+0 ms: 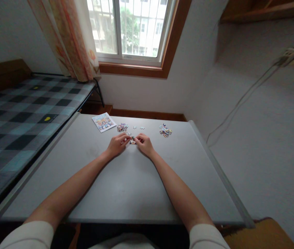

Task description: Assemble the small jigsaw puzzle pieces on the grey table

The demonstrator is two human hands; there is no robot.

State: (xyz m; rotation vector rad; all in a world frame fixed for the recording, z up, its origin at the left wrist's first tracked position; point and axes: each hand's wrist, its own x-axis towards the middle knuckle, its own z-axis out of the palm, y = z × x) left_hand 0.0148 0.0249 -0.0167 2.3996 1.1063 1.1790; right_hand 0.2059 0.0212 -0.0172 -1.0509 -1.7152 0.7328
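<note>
Both my hands rest on a grey table (pixel 126 186), fingertips meeting at a small cluster of joined jigsaw pieces (pixel 132 141). My left hand (pixel 117 144) is curled, fingers pinched on the cluster's left side. My right hand (pixel 144 143) is curled too, fingertips pressed on the right side of the same pieces. Just beyond them lies a small heap of loose pieces (pixel 122 127) and a few single pieces (pixel 138 128). Another heap (pixel 165 130) sits further right. A colourful picture card (pixel 103 121) lies at the far left.
A bed with a checked blue and black cover (pixel 19 114) runs along the table's left edge. A window (pixel 131 29) with an orange curtain (pixel 69 38) is ahead. A white wall with a cable (pixel 240 100) stands to the right.
</note>
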